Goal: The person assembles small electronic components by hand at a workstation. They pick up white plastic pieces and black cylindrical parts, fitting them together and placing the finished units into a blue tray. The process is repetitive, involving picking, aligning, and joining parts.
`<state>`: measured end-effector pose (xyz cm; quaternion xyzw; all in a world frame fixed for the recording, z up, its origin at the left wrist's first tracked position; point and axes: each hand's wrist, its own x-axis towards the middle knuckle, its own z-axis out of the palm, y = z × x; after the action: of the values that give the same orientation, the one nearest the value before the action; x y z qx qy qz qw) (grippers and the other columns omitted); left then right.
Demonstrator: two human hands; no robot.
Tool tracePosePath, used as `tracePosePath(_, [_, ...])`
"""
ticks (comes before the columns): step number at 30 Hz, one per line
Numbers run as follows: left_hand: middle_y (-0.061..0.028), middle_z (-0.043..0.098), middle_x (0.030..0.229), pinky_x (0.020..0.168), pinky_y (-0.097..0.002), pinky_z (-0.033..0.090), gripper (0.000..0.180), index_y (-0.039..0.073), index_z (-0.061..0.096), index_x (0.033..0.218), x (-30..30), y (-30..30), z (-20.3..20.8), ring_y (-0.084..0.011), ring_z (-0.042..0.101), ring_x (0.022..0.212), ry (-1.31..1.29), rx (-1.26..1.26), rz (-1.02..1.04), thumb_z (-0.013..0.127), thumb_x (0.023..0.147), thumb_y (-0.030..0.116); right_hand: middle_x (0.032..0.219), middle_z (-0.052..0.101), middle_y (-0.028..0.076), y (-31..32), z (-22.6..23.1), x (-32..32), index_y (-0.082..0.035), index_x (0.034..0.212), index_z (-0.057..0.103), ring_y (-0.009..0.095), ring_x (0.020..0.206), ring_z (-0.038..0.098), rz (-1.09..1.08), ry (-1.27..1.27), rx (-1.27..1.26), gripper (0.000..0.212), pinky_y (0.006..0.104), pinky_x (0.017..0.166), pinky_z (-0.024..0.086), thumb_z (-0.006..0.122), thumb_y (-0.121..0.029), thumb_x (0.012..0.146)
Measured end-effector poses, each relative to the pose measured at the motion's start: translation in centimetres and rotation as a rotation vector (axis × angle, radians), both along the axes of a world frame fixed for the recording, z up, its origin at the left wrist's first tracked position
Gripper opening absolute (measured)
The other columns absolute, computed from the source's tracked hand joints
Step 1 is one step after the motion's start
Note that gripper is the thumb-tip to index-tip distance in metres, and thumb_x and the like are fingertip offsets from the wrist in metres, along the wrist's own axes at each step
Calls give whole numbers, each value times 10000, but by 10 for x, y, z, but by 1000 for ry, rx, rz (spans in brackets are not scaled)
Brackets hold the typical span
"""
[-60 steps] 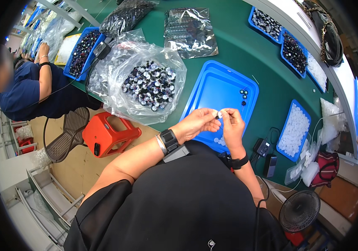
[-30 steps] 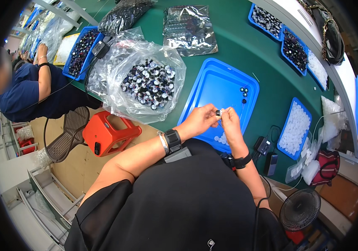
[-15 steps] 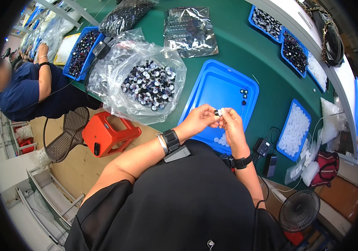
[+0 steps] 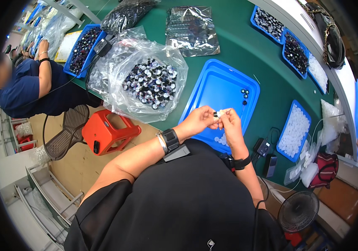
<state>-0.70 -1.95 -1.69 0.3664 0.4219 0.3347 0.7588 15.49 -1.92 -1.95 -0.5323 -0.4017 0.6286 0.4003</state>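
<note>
The small black-and-white piece sat right in the grip, the fingertips of the left hand and right hand pinched narrowly about it, neither hand clearly nearer. Its long axis seemed to run left to right, dark end leftward, though fingers hid part. Below the grip lay the blue tray, dark beads beyond and rightward, white discs nearer the body. The green worktop spread past it; leftward stood a clear bag and, lower, a red stool.
</note>
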Motion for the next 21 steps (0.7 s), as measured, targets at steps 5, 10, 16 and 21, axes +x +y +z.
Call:
tracePosePath(5, [-101,631,906,755,-259,534,167,-33,511,1024,0,0,8,-144,640,820,29,-18,17,544,935,104,671,550,9,0,3,-1,-23,897,514,65,545,494,-5,-81,5,77,220,481,384,533,-91,925])
tracePosePath(10, [-100,632,893,750,-265,534,162,-30,513,1019,-1,-2,7,-140,634,797,119,24,-26,538,941,110,604,531,-3,-5,9,-5,-25,868,509,62,493,471,83,-542,278,74,226,449,371,538,-72,917])
tracePosePath(16, [-96,631,911,772,-272,535,180,-30,518,1033,0,-1,6,-137,635,814,-8,-3,1,535,945,126,686,530,-8,-1,-1,-1,-39,865,514,52,544,452,-12,100,-16,125,223,490,379,537,-138,937])
tracePosePath(21, [-94,626,985,834,-274,525,244,-13,529,1083,-7,1,3,-160,633,901,-231,-267,73,522,956,195,767,548,-3,2,4,3,-28,997,571,48,634,471,7,133,-87,204,212,561,399,536,-224,951])
